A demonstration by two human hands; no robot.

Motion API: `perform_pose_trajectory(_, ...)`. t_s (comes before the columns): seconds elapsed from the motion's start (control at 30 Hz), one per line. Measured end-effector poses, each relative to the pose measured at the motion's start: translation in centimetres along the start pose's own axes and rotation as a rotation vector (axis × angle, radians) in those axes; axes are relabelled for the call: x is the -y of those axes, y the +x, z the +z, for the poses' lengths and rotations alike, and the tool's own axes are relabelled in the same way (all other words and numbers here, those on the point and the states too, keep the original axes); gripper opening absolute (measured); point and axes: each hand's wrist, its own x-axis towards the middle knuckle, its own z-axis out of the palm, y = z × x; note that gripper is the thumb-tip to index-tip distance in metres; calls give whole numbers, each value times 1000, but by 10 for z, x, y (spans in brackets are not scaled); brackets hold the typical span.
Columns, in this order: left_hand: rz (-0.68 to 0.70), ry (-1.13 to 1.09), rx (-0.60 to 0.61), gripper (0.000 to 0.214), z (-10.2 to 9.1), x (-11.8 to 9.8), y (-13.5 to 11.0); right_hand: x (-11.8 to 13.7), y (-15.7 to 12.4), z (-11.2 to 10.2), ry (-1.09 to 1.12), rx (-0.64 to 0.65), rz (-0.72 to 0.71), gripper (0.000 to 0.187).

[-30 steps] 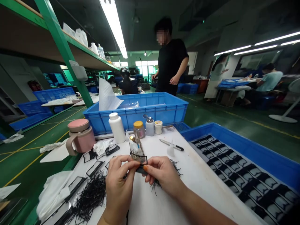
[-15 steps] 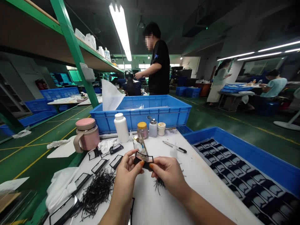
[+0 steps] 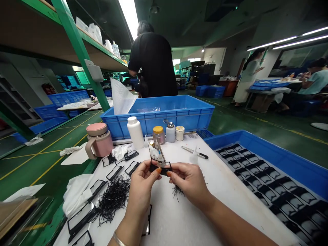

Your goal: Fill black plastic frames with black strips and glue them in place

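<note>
A small black-framed clear piece [image 3: 161, 166] is held up over the white table [image 3: 179, 218] between both hands. My left hand [image 3: 141, 186] pinches its left end, thumb on top. My right hand [image 3: 188, 181] pinches its right end, fingers curled. A heap of thin black strips [image 3: 112, 198] lies to the left of my left hand. A smaller tuft of black strips [image 3: 177, 191] shows under my right hand. Several more black-framed pieces [image 3: 114, 172] lie flat on the table to the left.
A blue tray [image 3: 282, 164] of black-framed parts fills the right. A blue crate [image 3: 164, 118] stands behind a white bottle [image 3: 135, 132], jars, a pen [image 3: 194, 152] and a pink mug [image 3: 98, 140]. White cloth [image 3: 77, 191] lies left. A person in black [image 3: 153, 65] stands beyond the crate.
The hands and the framed piece stayed together near the table's middle. The person in black turned round and moved left, back now to me. The view shifted slightly.
</note>
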Motion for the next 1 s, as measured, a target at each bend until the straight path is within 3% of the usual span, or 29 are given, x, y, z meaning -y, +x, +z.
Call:
perform_pose_trajectory(0.27, 20, 19, -15, 23, 3, -4, 1, -1, 0, -1, 35, 5, 12, 16)
perform_pose_trajectory(0.67, 45, 49, -5, 22, 4, -9, -1, 3, 4, -4, 224, 64, 173, 17)
perform_pose_trajectory(1.0, 58, 48, 6, 19, -2, -4, 2, 1, 1, -3, 9, 71, -89, 29)
